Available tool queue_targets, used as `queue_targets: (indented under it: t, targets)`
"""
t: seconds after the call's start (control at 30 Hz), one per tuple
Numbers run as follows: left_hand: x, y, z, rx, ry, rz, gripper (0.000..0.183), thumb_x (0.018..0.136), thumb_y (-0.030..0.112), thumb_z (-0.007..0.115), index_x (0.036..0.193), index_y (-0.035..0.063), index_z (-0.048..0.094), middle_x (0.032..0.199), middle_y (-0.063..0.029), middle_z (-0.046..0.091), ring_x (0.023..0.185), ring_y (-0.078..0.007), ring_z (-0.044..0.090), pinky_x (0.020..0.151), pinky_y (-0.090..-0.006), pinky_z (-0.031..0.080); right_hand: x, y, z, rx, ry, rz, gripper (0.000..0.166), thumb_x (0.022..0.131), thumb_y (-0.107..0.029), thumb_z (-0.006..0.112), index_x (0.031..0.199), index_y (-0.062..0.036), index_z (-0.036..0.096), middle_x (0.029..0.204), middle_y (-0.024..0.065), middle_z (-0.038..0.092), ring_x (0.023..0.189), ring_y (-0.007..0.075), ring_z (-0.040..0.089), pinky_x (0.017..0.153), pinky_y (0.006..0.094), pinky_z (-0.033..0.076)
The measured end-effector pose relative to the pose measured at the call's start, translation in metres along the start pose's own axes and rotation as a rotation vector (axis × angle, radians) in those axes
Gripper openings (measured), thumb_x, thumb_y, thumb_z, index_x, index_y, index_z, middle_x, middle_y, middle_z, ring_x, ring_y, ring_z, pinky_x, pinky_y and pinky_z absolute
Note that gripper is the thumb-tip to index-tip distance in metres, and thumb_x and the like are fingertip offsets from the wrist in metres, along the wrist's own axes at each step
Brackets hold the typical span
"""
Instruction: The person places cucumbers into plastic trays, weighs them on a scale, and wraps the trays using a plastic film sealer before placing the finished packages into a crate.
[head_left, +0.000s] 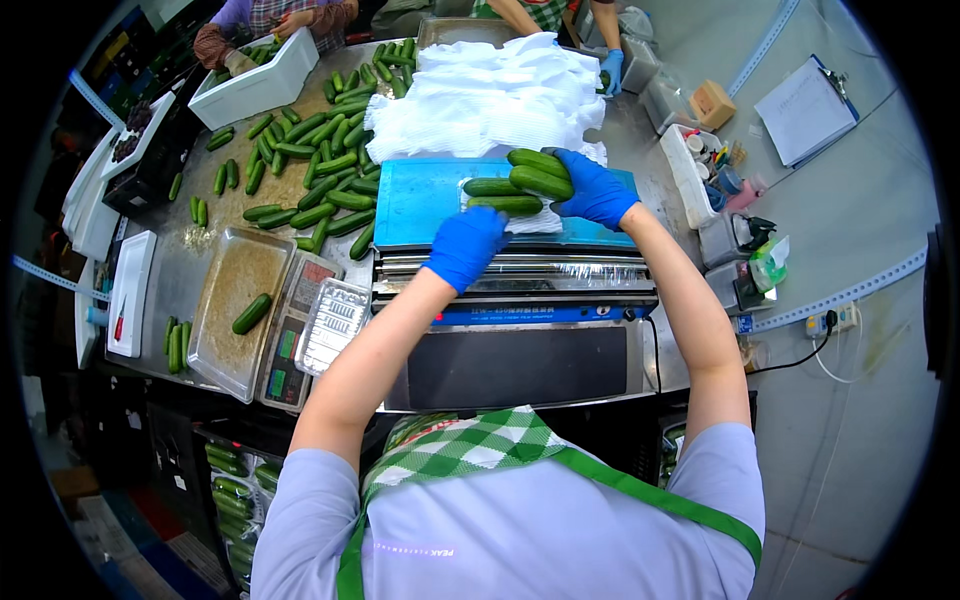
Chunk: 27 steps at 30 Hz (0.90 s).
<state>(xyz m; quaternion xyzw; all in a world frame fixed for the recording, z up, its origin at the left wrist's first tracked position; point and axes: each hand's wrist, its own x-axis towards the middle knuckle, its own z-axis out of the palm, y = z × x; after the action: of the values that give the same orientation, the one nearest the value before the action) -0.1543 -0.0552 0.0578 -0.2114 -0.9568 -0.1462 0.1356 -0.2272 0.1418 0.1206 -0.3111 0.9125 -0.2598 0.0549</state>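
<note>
My right hand (594, 187), in a blue glove, grips two cucumbers (538, 174) at their right ends. They are above a clear tray with a white liner (544, 223), on which two more cucumbers (501, 204) lie. My left hand (469, 244), gloved too, is at the tray's near left edge by the lower cucumber; its fingertips are partly hidden, so I cannot tell whether they grip anything. Tray and liner rest on the blue top (409, 196) of a film wrapping machine (517, 311). White netted liners (487, 97) are heaped behind it.
Many cucumbers (322, 161) lie left of the machine. A scale (289, 330) stands front left, beside a large clear tray (214, 300) holding one cucumber and a stack of clear trays (334, 322). Two co-workers work across the table, one at a white foam box (262, 86).
</note>
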Motion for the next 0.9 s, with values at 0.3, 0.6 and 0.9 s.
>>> queue_targets:
  t: [0.3,0.6,0.9]
  targets:
    - [0.014,0.002,0.051,0.104,-0.068,-0.086,0.013,0.073,0.016,0.048,0.07,0.0076,0.057,0.066,-0.0145,0.057,0.057,-0.028,0.057,0.046,-0.0378,0.045,0.025,-0.01,0.034,0.055,-0.092,-0.238,0.068,0.056,-0.018,0.068,0.114,-0.003,0.036,0.104,0.0187,0.046,0.095,0.0302,0.046,0.083,0.0322,0.038]
    - [0.002,0.008,0.025,0.171,-0.109,0.016,0.01,0.069,0.012,0.048,0.063,0.0101,0.056,0.059,-0.0111,0.056,0.054,-0.0273,0.057,0.044,-0.0358,0.045,0.022,-0.019,0.055,-0.356,-0.052,-0.154,0.077,0.057,-0.021,0.07,0.121,-0.0082,0.029,0.105,0.0188,0.044,0.094,0.0333,0.045,0.082,0.036,0.038]
    - [0.006,0.011,0.021,0.121,-0.137,0.03,0.013,0.071,0.013,0.046,0.066,0.0104,0.057,0.061,-0.0112,0.057,0.055,-0.0266,0.057,0.045,-0.036,0.045,0.0,-0.001,0.037,-0.301,0.152,-0.328,0.04,0.06,-0.019,0.064,0.095,-0.0053,0.048,0.084,0.014,0.048,0.081,0.0292,0.049,0.069,0.0355,0.042]
